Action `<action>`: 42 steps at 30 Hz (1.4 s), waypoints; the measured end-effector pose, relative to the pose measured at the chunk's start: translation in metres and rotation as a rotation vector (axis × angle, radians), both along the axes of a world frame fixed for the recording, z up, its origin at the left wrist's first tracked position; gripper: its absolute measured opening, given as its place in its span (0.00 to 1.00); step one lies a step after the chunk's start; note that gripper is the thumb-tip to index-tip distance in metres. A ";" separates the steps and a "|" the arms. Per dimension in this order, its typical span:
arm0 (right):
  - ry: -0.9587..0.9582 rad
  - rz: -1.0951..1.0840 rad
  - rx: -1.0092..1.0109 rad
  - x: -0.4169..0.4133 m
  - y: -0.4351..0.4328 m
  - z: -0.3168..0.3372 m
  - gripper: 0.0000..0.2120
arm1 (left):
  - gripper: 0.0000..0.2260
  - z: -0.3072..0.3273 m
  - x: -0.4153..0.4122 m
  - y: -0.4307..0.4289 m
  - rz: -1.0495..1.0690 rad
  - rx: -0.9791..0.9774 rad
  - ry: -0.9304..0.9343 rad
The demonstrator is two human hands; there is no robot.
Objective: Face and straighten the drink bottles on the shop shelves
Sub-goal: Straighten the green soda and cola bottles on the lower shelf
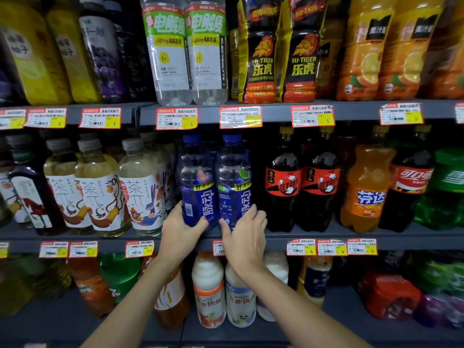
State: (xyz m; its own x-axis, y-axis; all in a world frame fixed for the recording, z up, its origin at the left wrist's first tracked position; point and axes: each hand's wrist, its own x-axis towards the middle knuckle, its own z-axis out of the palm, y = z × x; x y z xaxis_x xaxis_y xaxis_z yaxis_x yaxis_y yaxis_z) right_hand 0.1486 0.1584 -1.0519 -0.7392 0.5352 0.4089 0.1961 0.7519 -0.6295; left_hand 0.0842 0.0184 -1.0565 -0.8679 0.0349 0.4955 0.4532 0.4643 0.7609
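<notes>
Status: mid-job, working the blue pair on the middle shelf (326, 237).
- left hand (182, 228) wraps the base of the left blue bottle (197, 182), thumb across the front.
- right hand (244, 232) grips the base of the right blue bottle (233, 177), fingers curled round its right side.
- Both bottles stand upright at the shelf front and touch each other. Labels look rotated: the left one shows its barcode forward and the brand text sits off to the right on both. My read is that facing is not finished here.

Around the blue pair:
- Just left: tea bottles (100, 187), fronts out, look done.
- Further left: a dark bottle (30, 197) looks tilted, though that may be the lens. Likely still to do.
- Just right: black cola bottles (283, 187), then an orange soda (364, 189). Labels face forward.
- Above: clear electrolyte bottles (185, 51), faced.
- Below: white milk-drink bottles (209, 290), partly hidden by the arms, so I can't judge them.

Obstruction: neighbours are packed tight on both sides, so there is little room to turn either bottle. The price tags (177, 118) hang in front of the caps.
</notes>
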 end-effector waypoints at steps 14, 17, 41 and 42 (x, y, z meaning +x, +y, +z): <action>0.162 0.242 -0.337 0.008 0.010 -0.008 0.34 | 0.38 -0.005 -0.014 -0.006 -0.044 0.023 -0.121; 0.051 0.317 -0.266 0.006 0.024 -0.002 0.45 | 0.31 -0.003 -0.024 -0.009 -0.064 -0.025 -0.173; -0.098 0.400 -0.096 0.019 0.043 0.013 0.48 | 0.57 0.010 -0.027 -0.030 -0.200 -0.247 -0.120; -0.100 0.394 -0.100 0.017 0.043 0.013 0.47 | 0.57 0.011 -0.027 -0.031 -0.205 -0.247 -0.120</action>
State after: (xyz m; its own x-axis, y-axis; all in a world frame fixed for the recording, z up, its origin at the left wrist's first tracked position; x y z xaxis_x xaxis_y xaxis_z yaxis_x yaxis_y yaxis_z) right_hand 0.1657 0.2014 -1.0392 -0.9289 0.2368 0.2848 -0.0303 0.7177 -0.6957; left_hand 0.0574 -0.0125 -1.0457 -0.8821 0.3205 0.3452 0.4700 0.5498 0.6906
